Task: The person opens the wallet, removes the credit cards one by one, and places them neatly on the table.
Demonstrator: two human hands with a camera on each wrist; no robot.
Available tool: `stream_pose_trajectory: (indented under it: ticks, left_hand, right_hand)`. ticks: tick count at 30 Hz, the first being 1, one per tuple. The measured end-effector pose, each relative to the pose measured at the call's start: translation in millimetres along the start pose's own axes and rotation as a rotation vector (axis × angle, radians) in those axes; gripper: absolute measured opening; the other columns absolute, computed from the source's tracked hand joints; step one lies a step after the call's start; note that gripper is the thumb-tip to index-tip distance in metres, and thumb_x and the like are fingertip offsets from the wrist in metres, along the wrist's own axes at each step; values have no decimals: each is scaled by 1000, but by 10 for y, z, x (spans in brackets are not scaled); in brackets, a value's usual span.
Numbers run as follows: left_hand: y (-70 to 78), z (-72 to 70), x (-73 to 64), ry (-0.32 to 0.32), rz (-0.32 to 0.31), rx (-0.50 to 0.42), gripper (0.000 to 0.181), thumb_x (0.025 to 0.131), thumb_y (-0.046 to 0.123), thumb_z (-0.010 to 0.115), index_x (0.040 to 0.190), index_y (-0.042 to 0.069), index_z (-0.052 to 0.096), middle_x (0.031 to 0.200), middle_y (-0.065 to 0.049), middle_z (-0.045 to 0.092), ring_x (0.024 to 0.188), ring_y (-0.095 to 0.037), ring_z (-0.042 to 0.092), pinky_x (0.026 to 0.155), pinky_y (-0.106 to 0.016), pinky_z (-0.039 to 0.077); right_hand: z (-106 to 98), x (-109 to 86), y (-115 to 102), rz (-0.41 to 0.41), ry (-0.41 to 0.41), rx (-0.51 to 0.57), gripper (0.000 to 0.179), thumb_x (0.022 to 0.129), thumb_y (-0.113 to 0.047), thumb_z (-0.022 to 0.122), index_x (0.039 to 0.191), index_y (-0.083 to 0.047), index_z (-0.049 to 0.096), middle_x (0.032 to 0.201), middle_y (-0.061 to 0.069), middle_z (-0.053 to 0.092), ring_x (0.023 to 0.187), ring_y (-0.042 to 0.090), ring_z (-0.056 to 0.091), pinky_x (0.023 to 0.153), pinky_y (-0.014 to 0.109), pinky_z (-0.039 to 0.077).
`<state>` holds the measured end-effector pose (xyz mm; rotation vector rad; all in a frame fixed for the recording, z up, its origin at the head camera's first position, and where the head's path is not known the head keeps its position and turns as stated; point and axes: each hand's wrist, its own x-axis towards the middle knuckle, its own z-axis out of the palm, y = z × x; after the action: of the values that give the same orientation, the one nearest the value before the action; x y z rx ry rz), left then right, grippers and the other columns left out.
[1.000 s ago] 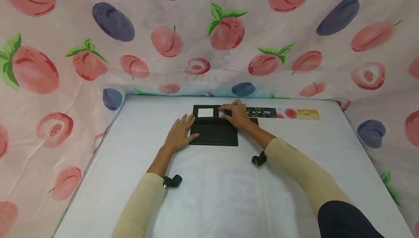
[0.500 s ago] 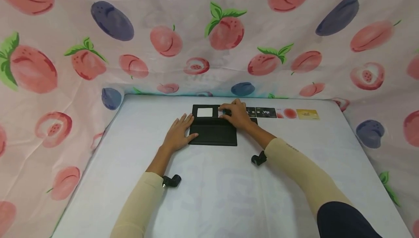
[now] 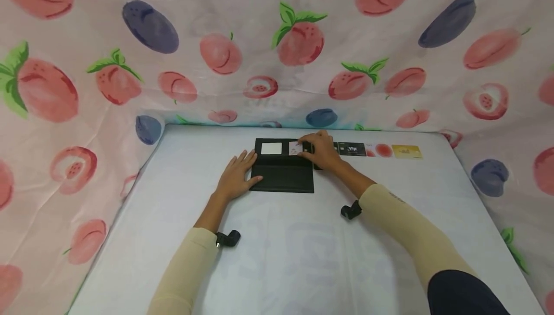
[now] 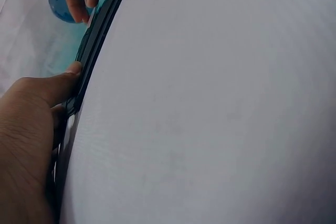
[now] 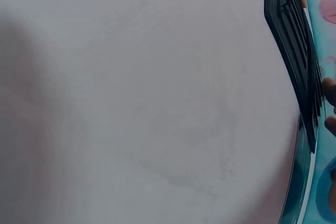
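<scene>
**A:** Starting far left: a beige sleeve (image 3: 186, 267), a small black wrist camera (image 3: 228, 239) at its cuff, and then the left hand (image 3: 235, 178), fingers out nearly straight along the side of that wallet!

**B:** Does it have hold of anything?

**A:** No, nothing gripped. The hand is spread, thumb well away from the fingers. The left wrist view puts the thumb tip right on the wallet's edge.

**B:** And on we go to the white rectangle (image 3: 271, 148), up in the top panel.

**A:** That panel belongs to the black wallet (image 3: 283, 178), lying unfolded on the white table (image 3: 281, 257), near the far edge, lower half towards the person.

**B:** Next along, a pale printed card (image 3: 295, 148), level with the white rectangle, its right part under fingers.

**A:** Those belong to the right hand (image 3: 322, 151)! Fingers bent, index near the card's top edge, thumb near the bottom, a narrow gap between them. Pinching it or only touching? Can't tell from here.

**B:** Beyond that hand, a row: one dark card (image 3: 335, 146) partly covered, then the black "Vip" card (image 3: 352, 149).

**A:** Then a card with a red disc (image 3: 384, 150), and out at the right end, the gold card (image 3: 407, 151), lying flat!
</scene>
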<state>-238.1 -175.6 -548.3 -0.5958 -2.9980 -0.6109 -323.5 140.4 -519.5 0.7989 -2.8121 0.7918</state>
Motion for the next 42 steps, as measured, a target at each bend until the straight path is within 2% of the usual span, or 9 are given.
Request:
stream_pose_trajectory:
  ticks: [3, 9, 16, 23, 30, 42]
  left_hand:
    - [8, 0, 15, 14, 13, 0, 83, 100, 51, 64, 163, 5, 35, 171, -10, 30, 159, -31, 18, 129, -48, 10]
    - [7, 2, 26, 8, 12, 7, 84, 100, 52, 64, 163, 5, 35, 171, -9, 29, 159, -30, 18, 129, -47, 10]
    - [-4, -3, 23, 7, 5, 11, 84, 100, 52, 64, 163, 5, 34, 171, -10, 29, 159, -31, 18, 129, -48, 10]
    - [-7, 8, 27, -5, -1, 8, 84, 100, 52, 63, 164, 6, 33, 171, -9, 28, 160, -30, 17, 129, -47, 9]
    - [-19, 5, 4, -14, -8, -8, 84, 100, 51, 64, 164, 6, 34, 171, -10, 28, 160, -31, 17, 129, -47, 8]
    - [43, -25, 32, -19, -1, -7, 82, 101, 48, 64, 163, 2, 35, 171, -14, 28, 159, -34, 17, 129, -52, 9]
  right_hand:
    - [-8, 23, 21, 5, -16, -33, 53, 92, -34, 84, 137, -11, 70, 140, 14, 64, 119, 39, 47, 99, 62, 37]
    - [-12, 76, 15, 24, -55, -87, 63, 89, -42, 86, 140, -9, 69, 137, 17, 61, 123, 41, 46, 102, 63, 38]
    - [3, 123, -5, 27, -110, -89, 60, 92, -40, 83, 140, -9, 69, 139, 17, 59, 128, 41, 43, 105, 62, 37]
    - [-29, 94, -2, 34, -107, -57, 55, 93, -34, 83, 138, -6, 69, 138, 18, 58, 128, 42, 43, 106, 64, 35]
    - [-36, 54, -10, 25, -104, -35, 57, 93, -36, 83, 139, -6, 68, 139, 19, 58, 123, 41, 44, 101, 62, 38]
    - [2, 85, 4, 46, -121, -90, 61, 92, -41, 82, 141, -8, 67, 138, 18, 57, 122, 39, 44, 102, 61, 39]
